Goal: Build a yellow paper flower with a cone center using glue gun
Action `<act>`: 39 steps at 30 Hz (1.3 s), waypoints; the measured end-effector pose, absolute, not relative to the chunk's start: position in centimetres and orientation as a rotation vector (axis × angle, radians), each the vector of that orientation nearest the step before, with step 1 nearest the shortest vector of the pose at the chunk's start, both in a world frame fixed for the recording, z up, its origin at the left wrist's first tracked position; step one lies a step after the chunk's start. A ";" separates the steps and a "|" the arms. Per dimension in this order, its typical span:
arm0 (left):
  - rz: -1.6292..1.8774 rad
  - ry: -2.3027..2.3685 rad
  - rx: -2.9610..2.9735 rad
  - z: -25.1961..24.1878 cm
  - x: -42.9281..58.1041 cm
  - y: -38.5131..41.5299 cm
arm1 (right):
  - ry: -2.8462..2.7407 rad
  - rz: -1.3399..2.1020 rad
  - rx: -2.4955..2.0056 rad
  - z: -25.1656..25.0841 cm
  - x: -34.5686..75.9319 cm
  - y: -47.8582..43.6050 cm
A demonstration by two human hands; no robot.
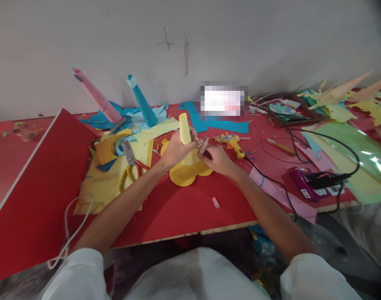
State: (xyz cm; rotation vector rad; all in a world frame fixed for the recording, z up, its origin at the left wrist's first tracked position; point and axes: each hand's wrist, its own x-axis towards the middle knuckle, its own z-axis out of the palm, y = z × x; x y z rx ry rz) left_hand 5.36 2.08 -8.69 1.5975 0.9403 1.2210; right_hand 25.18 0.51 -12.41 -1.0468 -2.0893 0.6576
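My left hand (178, 148) is wrapped round a pale yellow paper cone (185, 131), which stands upright with its narrow end up. Under the cone lies a darker yellow paper shape (184, 176) with rounded lobes, flat on the red table. Close to the cone's right side, my right hand (217, 159) pinches a small pale, flat strip (204, 146); its exact kind is unclear. The left fingertips reach toward this strip, but whether they touch it I cannot tell. Just beyond the right hand rests a yellow glue gun (232, 143).
Scissors (130, 156) and yellow-and-red-handled pliers or cutters lie on paper at left, beside a leaning red board (49, 175). Pink (98, 96) and blue (142, 102) paper cones stand behind. A purple power strip (305, 185) with black cables sits right. A small eraser-like block (215, 203) lies in front.
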 end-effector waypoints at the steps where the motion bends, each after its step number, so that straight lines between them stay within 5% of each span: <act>1: 1.220 0.937 1.599 -8.6 5.4 2.0 | -2.114 0.666 -1.043 -12.5 25.1 0.5; 13: 1.545 1.097 1.573 -8.9 6.2 0.4 | -1.893 0.661 -1.095 -12.2 25.8 0.8; 21: 1.483 0.759 1.691 -6.0 5.0 1.0 | -1.617 0.686 -1.107 -12.2 26.6 1.4; 39: 1.320 0.943 1.710 -9.0 5.6 0.9 | -2.176 0.636 -1.035 -12.7 24.8 -0.2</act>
